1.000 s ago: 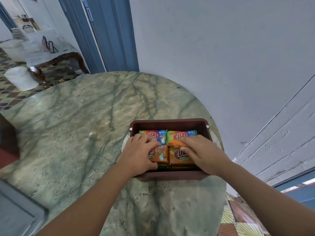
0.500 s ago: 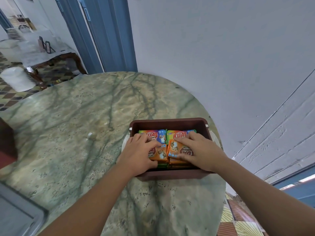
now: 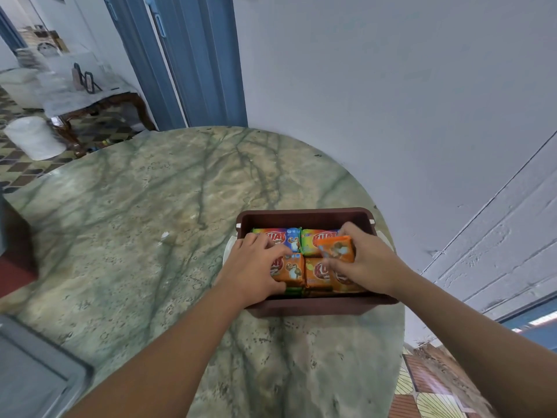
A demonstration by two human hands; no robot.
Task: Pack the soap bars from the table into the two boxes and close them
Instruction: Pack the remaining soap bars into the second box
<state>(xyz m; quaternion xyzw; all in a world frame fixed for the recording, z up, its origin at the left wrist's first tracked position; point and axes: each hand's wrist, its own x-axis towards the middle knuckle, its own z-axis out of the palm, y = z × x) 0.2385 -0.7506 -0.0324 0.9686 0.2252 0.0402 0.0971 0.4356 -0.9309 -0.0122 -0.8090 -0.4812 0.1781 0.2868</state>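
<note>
A brown plastic box stands on the marble table near its right edge. Several wrapped soap bars fill it: rainbow-coloured ones at the back, orange ones at the front. My right hand grips an orange soap bar, tilted up above the back right bars. My left hand rests on the bars in the left half, fingers bent over a rainbow bar and thumb on the front orange bar. A white lid edge shows under the box at its left.
The green-veined round marble table stretches to the left and back. A grey object sits at the near left corner, a dark red one at the left edge. The white wall is close on the right.
My right hand has lifted an orange bar from the front right and carried it toward the back right of the box. My left hand has hardly moved.
</note>
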